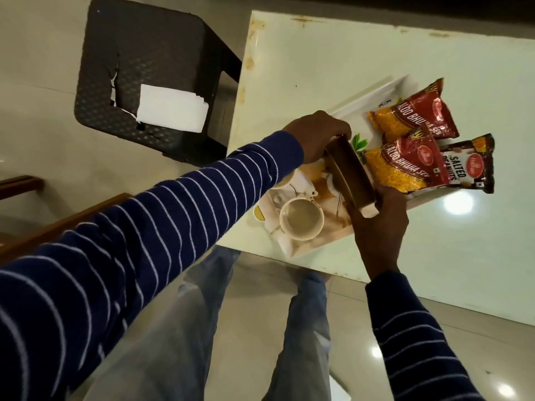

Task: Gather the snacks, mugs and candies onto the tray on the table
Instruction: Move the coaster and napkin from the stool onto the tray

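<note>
A white printed tray (373,95) lies on the pale table (333,53). On it are two red Aloo Bhujia snack packets (414,114) (405,166), a dark Salted Peanuts packet (469,166) at its right edge, and a cream mug (301,218) near the front. A second mug (285,179) is partly hidden behind my left sleeve. A long brown box (351,173) is held over the tray's middle. My left hand (315,134) grips its far end and my right hand (379,218) grips its near end.
A dark plastic stool (150,53) with a white folded paper (170,111) on it stands left of the table. The table's front corner (231,244) is close to my legs. A wooden piece of furniture (58,224) sits at the left edge.
</note>
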{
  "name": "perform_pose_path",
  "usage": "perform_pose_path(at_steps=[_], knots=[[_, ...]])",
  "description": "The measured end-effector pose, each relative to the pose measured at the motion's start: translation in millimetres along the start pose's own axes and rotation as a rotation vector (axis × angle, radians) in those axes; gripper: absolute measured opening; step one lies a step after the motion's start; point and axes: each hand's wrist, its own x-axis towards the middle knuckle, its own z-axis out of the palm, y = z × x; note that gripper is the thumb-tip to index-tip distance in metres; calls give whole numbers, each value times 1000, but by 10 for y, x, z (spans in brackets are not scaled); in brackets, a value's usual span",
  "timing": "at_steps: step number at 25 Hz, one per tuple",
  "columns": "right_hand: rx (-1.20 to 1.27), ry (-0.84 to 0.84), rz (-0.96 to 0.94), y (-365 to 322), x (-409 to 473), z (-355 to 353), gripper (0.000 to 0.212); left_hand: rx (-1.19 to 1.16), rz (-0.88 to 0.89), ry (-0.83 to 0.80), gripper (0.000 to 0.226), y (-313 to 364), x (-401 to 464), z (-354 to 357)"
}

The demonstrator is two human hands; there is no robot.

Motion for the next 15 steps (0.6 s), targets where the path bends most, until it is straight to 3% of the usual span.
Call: perform_pose_path(at_steps=[3,6,8,10,13,15], knots=[[-11,-17,22,74,6,68,55,-31,-10,-4,54,-36,7,9],[-36,-79,86,77,-6,21,74,-156,14,15,59,-87,-151,-68],[-102,-37,56,-20,-48,-69,84,-252,44,137,60,-226,-419,-190],[-139,83,1,-272,-114,-153,79,-345,11,369,53,-486,-789,-325],[-37,226,-164,-878,-198,-89,59,-437,-307,726,38,-1127,-1393,-413],[75,217,-300,-1302,-180,110,47,-499,-573,836,39,-1576,-1715,-401]])
